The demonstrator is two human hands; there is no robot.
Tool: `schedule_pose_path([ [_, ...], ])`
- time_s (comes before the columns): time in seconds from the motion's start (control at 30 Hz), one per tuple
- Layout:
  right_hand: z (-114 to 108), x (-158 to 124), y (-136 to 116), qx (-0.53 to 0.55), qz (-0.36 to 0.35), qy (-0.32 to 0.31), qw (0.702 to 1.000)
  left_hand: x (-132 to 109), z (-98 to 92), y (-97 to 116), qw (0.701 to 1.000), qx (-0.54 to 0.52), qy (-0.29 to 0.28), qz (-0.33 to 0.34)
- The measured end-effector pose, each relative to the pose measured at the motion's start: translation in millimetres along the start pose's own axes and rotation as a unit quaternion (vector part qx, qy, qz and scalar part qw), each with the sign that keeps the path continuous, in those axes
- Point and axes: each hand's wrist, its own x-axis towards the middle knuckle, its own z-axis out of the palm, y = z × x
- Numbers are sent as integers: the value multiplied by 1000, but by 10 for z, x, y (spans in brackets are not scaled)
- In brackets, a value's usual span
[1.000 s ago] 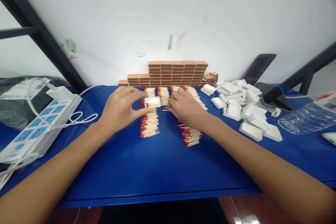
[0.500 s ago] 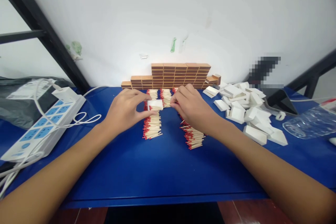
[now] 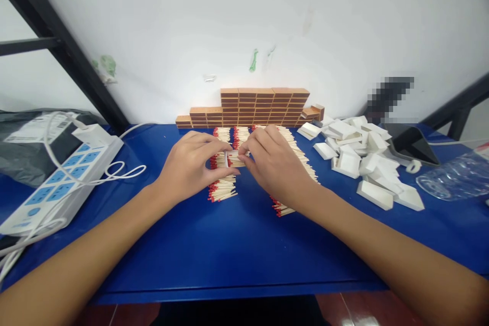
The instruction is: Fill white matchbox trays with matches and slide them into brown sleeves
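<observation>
Right hand [image 3: 271,162] has reached the white tray [image 3: 226,159], matches [image 3: 222,193] near it; left hand [image 3: 192,162] pinches the tray's left end, the right's grasp unclear; seemingly filling, next needing steadiness.

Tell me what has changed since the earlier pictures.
The right hand has moved left toward the white tray, and its fingertips are now at the tray's right end; whether they grip anything is unclear. Nothing was visibly let go. The left hand still holds the tray; the stacked brown boxes and heaped white trays stayed put.
</observation>
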Motion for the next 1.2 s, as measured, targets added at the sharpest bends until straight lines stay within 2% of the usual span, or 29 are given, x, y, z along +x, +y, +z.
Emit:
schedule_pose_path([
  [0.2, -24, -27, 16, 85, 14, 0, 996, -13, 14, -11, 1000, -11, -16, -16],
  [0.47, 43, -47, 3, 162, 56, 53, 984, -9, 20, 4, 1000, -22, -9, -11],
  [0.63, 14, -58, -10, 203, 52, 91, 974, -23, 8, -118, 999, 9, 2, -40],
  [0.8, -22, -135, -88, 304, -36, -20, 952, -38, -14, -249, 997, 27, -5, -69],
  [0.93, -50, -176, -146, 329, -51, -104, 937, -38, -17, -252, 997, 27, -8, -66],
  [1.07, -55, -182, -158, 321, -55, -138, 935, -36, -15, -233, 997, 25, -26, -70],
  [1.2, -55, -186, -156, 316, -48, -164, 933, -28, -18, -227, 998, 30, -20, -60],
])
